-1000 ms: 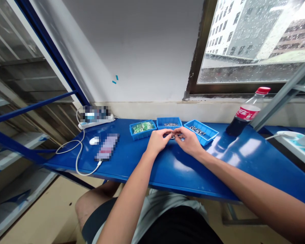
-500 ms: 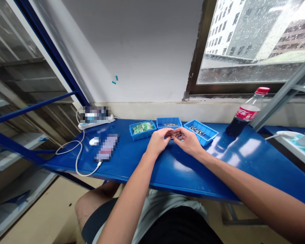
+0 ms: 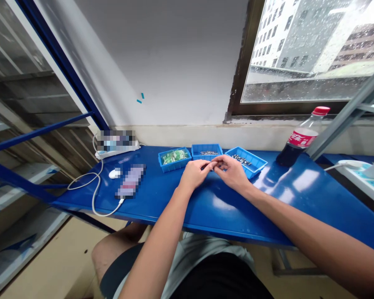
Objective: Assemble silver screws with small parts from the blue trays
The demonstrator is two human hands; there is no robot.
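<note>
My left hand (image 3: 197,172) and my right hand (image 3: 230,169) meet over the blue table, fingertips pinched together. Whatever they hold between them is too small and too covered to make out. Just behind the hands is a blue bin (image 3: 206,147) with slim metal pieces (image 3: 209,153). To the right of it, close to my right hand, a second blue bin (image 3: 256,164) contains small metal parts (image 3: 241,160). On the left, a third blue bin (image 3: 174,167) holds green and clear small pieces (image 3: 175,155).
A cola bottle (image 3: 302,139) stands at the back right, near a grey metal post. At left lie a blurred phone (image 3: 131,180), a white cable (image 3: 95,199), a white round object (image 3: 114,173) and a power strip (image 3: 121,148). Another white strip (image 3: 358,174) is at far right.
My fingers have closed in: the left fingers now reach straighter toward the right fingertips, and the gap inside the hands is smaller. The bins have stayed in place.
</note>
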